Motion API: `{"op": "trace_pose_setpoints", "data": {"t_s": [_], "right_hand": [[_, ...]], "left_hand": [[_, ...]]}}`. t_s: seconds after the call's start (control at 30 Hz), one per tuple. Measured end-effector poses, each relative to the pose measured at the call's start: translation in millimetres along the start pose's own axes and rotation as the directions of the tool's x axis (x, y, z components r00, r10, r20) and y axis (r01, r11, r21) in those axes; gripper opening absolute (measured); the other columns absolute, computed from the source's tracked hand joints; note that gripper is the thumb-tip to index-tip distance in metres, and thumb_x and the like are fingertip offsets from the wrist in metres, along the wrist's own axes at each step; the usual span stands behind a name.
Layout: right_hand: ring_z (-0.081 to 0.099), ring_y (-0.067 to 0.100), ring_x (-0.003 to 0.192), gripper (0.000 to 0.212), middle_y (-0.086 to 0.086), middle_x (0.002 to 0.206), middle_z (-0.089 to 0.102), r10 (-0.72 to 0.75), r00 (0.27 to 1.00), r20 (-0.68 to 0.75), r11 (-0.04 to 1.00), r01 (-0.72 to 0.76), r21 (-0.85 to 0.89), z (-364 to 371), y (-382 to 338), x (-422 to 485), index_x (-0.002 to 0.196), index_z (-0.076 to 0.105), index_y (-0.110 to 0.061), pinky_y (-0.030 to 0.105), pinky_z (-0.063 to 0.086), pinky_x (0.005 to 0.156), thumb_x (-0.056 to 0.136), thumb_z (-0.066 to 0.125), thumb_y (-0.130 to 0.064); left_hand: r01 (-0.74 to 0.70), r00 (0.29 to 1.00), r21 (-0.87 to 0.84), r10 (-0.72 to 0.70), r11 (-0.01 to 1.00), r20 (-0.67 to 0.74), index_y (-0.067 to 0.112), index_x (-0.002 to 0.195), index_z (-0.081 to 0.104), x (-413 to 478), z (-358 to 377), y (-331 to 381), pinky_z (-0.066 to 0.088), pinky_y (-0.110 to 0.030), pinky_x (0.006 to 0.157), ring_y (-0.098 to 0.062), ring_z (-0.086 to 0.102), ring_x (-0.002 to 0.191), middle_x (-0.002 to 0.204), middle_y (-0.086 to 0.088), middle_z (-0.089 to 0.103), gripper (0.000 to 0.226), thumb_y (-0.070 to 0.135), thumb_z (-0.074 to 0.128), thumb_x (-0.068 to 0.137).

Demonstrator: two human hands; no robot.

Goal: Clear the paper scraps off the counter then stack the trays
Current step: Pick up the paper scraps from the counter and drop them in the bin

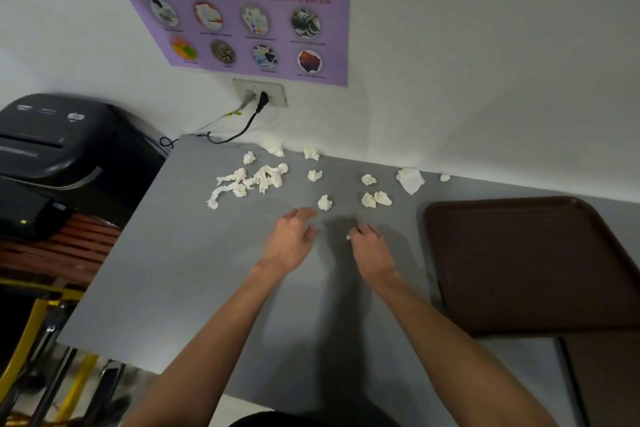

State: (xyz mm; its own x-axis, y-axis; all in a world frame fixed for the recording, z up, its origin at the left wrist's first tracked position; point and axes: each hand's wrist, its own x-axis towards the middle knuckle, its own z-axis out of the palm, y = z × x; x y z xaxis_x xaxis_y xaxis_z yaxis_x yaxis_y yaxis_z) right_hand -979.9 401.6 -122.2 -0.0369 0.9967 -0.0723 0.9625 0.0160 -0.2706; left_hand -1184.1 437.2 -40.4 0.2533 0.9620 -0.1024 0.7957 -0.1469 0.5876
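Gathering paper scraps point(249, 180) from the counter point(194, 270): left grip point(291, 239) released, just short of a scrap point(325, 202) at 12 o'clock; right grip point(370, 250) pinches a small bit point(348, 237). Next: a light pinch. Trays point(519, 263) at 3 o'clock, unstacked.

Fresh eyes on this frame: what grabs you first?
The white paper scraps strewn across the grey counter near the wall, with both hands just short of them. The left hand is open, and the right hand has its fingers curled with a small white scrap at their tips. Then the brown tray at the right, and the black shredder off the counter's left end.
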Motion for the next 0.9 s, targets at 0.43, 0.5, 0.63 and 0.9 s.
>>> {"op": "trace_pose_setpoints", "data": {"t_s": [0.43, 0.5, 0.63, 0.9], "right_hand": [[0.073, 0.032, 0.088, 0.019, 0.012, 0.100, 0.071, 0.233, 0.972, -0.022, 0.965, -0.229, 0.125, 7.4, 33.9, -97.9, 0.090, 0.077, -0.010, 0.037, 0.060, 0.067, 0.082, 0.066, 0.003], [0.068, 0.034, 0.107, 0.022, 0.014, 0.118, 0.069, 0.294, 0.956, 0.015, 0.939, -0.291, 0.185, 8.7, 44.1, -114.0, 0.106, 0.076, -0.009, 0.040, 0.056, 0.088, 0.096, 0.058, -0.001], [0.068, 0.026, 0.104, 0.020, 0.007, 0.113, 0.072, 0.451, 0.892, -0.009, 0.826, -0.414, 0.384, -13.3, 66.1, -156.1, 0.113, 0.080, -0.015, 0.028, 0.046, 0.089, 0.102, 0.062, -0.013], [0.073, 0.006, 0.092, 0.015, -0.007, 0.104, 0.079, 0.598, 0.785, -0.160, 0.670, -0.380, 0.638, -89.1, 110.0, -280.1, 0.111, 0.080, -0.027, 0.000, 0.037, 0.080, 0.098, 0.073, -0.023]], "left_hand": [[-0.074, 0.996, 0.230, 0.060, 0.970, 0.071, -0.001, 0.125, 0.066, 70.1, 92.0, -10.2, 0.048, -0.043, 0.107, -0.039, 0.058, 0.120, 0.130, -0.021, 0.061, 0.047, -0.016, 0.052, 0.082], [-0.107, 0.993, 0.242, 0.093, 0.964, 0.066, 0.001, 0.119, 0.070, 51.3, 97.0, -7.3, 0.050, -0.040, 0.104, -0.035, 0.060, 0.117, 0.124, -0.018, 0.064, 0.042, -0.015, 0.054, 0.083], [-0.199, 0.978, 0.156, 0.187, 0.967, 0.087, 0.011, 0.095, 0.074, 8.3, 99.8, 17.6, 0.053, -0.032, 0.085, -0.033, 0.069, 0.094, 0.097, -0.011, 0.071, 0.023, -0.003, 0.057, 0.088], [-0.226, 0.974, -0.128, 0.223, 0.966, -0.042, 0.015, 0.107, 0.074, -123.3, 125.4, 143.0, 0.039, -0.014, 0.076, -0.017, 0.068, 0.088, 0.104, -0.001, 0.075, 0.011, 0.017, 0.066, 0.100]]}}
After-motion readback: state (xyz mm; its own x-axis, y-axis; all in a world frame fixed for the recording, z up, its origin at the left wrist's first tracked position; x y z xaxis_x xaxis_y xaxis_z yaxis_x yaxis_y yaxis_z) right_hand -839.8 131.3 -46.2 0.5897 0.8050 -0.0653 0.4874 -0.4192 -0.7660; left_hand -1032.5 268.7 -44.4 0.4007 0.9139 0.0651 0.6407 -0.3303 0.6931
